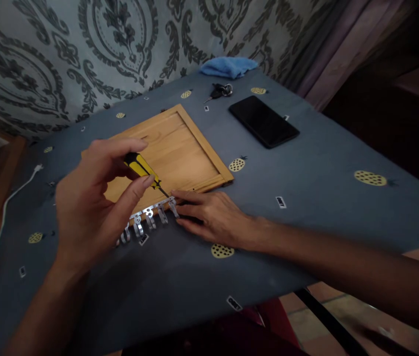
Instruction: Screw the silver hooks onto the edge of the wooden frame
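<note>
My left hand (89, 202) is closed around a yellow-and-black screwdriver (143, 167), thumb on the side of the handle and index finger over its top. The shaft slants down to the right, its tip at the right end of a metal hook rail (150, 212). That rail, with several silvery hooks, lies along the near edge of a framed wooden board (183, 153). Fingers of my right hand (220, 217) grip the rail's right end against the board. The rail's left end is partly hidden behind my left hand.
A black phone (263, 121), keys (220, 92) and a blue cloth (228, 66) lie beyond the board on the blue-grey tablecloth (316, 207). A white cable (4, 212) runs along the left side. A patterned wall (72, 44) stands behind the table.
</note>
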Motion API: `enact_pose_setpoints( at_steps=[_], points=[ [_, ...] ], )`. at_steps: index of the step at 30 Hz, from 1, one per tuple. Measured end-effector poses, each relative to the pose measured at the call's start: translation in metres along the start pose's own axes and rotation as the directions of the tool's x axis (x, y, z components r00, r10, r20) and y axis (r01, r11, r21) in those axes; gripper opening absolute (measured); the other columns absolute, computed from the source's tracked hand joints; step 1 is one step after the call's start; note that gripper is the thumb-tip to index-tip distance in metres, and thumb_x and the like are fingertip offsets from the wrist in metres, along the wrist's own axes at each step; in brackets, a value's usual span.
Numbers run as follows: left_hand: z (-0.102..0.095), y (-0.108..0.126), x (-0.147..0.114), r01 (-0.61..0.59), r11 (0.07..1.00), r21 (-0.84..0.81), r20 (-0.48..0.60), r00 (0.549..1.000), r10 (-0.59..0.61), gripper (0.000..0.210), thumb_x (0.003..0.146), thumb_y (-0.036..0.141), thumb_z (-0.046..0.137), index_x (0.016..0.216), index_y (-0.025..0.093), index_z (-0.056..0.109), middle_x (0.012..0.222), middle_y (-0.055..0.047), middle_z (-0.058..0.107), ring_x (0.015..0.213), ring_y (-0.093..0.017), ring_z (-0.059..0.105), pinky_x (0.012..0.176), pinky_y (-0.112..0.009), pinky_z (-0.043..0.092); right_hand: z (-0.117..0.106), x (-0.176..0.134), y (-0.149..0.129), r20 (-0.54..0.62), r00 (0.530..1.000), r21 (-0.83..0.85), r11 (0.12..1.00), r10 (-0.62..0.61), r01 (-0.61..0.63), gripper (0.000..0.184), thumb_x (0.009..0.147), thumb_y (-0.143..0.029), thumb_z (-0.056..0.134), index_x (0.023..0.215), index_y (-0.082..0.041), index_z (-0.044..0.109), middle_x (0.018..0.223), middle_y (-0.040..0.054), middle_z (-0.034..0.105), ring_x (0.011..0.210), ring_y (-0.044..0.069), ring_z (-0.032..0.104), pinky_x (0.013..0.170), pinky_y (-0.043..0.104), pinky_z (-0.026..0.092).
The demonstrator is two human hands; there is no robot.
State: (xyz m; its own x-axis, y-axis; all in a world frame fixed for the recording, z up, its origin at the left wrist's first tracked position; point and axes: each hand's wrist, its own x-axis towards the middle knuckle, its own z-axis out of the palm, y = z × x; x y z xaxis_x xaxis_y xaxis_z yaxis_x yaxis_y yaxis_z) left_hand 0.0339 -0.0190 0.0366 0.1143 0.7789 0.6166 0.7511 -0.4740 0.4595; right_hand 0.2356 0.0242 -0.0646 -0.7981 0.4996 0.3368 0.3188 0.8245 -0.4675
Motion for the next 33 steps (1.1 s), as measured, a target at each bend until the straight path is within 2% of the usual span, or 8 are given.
enact_pose_setpoints(
  at_steps=[6, 17, 22, 26, 30, 33],
  points=[
    [0.002, -0.001, -0.002, -0.027, 0.999, 0.032, 0.060, 0.998, 0.025, 0.043, 0.086, 0.018, 0.072, 0.124, 0.036, 0.064, 0.110, 0.003, 0.069, 0.082, -0.016, 0.069, 0.077, -0.035, 0.060, -0.002, 0.001, -0.001, 0.007, 1.000, 0.007, 1.000, 0.006, -0.006, 0.021, 0.096, -0.027, 0.060, 0.107, -0.017, 0.075, 0.137, 0.0117, 0.065, 0.092, 0.021, 0.074, 0.071, 0.033, 0.056],
    [-0.001, -0.007, -0.002, -0.093, 0.996, -0.013, 0.127, 0.987, 0.094, 0.050, 0.087, 0.013, 0.070, 0.131, 0.034, 0.061, 0.117, 0.002, 0.068, 0.087, -0.017, 0.068, 0.083, -0.037, 0.060, -0.003, 0.001, -0.002, 0.003, 1.000, -0.011, 1.000, -0.004, 0.004, 0.021, 0.097, -0.027, 0.059, 0.107, -0.018, 0.075, 0.137, 0.0100, 0.066, 0.091, 0.022, 0.074, 0.068, 0.033, 0.054],
    [-0.006, 0.003, 0.003, -0.158, 0.987, -0.023, 0.221, 0.962, 0.159, 0.042, 0.089, 0.014, 0.069, 0.126, 0.031, 0.063, 0.110, 0.001, 0.072, 0.095, -0.018, 0.069, 0.081, -0.034, 0.059, -0.002, 0.000, -0.002, 0.010, 1.000, 0.004, 1.000, 0.011, -0.011, 0.022, 0.097, -0.028, 0.059, 0.110, -0.019, 0.074, 0.138, 0.0101, 0.065, 0.094, 0.021, 0.073, 0.072, 0.032, 0.053],
    [-0.008, 0.006, 0.006, -0.214, 0.972, -0.092, 0.277, 0.932, 0.232, 0.041, 0.089, 0.010, 0.067, 0.125, 0.030, 0.063, 0.109, 0.000, 0.073, 0.098, -0.017, 0.069, 0.083, -0.031, 0.058, -0.002, 0.000, -0.001, 0.013, 1.000, 0.005, 1.000, 0.013, -0.013, 0.021, 0.096, -0.028, 0.060, 0.109, -0.019, 0.074, 0.137, 0.0102, 0.065, 0.090, 0.021, 0.073, 0.071, 0.032, 0.052],
    [-0.010, 0.003, 0.006, -0.195, 0.966, -0.171, 0.309, 0.920, 0.241, 0.044, 0.089, 0.012, 0.068, 0.127, 0.033, 0.063, 0.108, 0.001, 0.074, 0.095, -0.017, 0.070, 0.081, -0.031, 0.059, -0.003, 0.001, -0.002, 0.017, 1.000, 0.015, 1.000, 0.018, -0.018, 0.020, 0.096, -0.027, 0.060, 0.108, -0.018, 0.074, 0.137, 0.0110, 0.065, 0.093, 0.021, 0.073, 0.071, 0.032, 0.053],
    [-0.012, 0.003, 0.006, -0.160, 0.972, -0.172, 0.338, 0.917, 0.211, 0.042, 0.090, 0.016, 0.067, 0.126, 0.039, 0.063, 0.106, 0.003, 0.074, 0.094, -0.018, 0.072, 0.082, -0.033, 0.060, -0.003, 0.001, -0.002, 0.018, 1.000, 0.015, 1.000, 0.014, -0.014, 0.020, 0.097, -0.027, 0.059, 0.107, -0.018, 0.074, 0.135, 0.0102, 0.066, 0.092, 0.021, 0.073, 0.071, 0.032, 0.053]
  ],
)
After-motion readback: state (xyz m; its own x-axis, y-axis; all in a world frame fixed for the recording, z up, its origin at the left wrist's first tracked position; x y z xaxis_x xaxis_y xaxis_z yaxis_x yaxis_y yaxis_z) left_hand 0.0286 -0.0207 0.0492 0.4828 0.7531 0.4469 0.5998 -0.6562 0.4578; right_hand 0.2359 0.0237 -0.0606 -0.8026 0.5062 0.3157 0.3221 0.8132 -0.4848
